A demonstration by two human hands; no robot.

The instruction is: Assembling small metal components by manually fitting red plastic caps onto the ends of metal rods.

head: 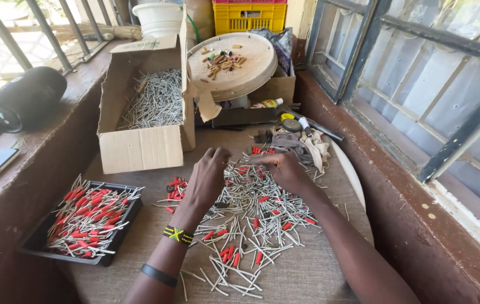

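Dull metal pins (pixel 251 208) lie on coarse woven cloth (pixel 307 270).

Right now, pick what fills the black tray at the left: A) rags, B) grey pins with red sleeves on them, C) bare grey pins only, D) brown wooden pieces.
B: the black tray holds a heap of grey pins with red sleeves.

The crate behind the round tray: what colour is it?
Yellow crate, seen in the head view.

A round black speaker (pixel 21 106) lies at the upper left. A yellow plastic crate (pixel 249 16) sits at the top middle, beside a white plastic bucket (pixel 159 19).
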